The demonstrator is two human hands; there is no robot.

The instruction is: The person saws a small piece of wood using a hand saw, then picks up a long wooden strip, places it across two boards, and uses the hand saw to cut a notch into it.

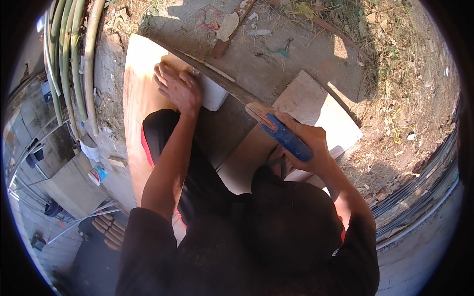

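Ground: dusty grey concrete [321, 64], spread ahead of both the left fingers [162, 81] and right fingers [287, 120]. A pale, flat rectangular slab [328, 116] lay just ahead-right of the right fingers. Farther ahead, between both sets, a narrow red-brown strip [223, 48] touched a ragged, flat beige chip [227, 26]; a thin green scrap [282, 52] lay ahead of the right fingers.

The right hand [312, 143] conceals part of the blue rounded handle [285, 135]; the black-trousered knee [160, 127] and left forearm [170, 167] cover the nearer part of the pale wooden board [138, 89]. Far left, slender green-and-tan poles [91, 54] are truncated by the upper margin.
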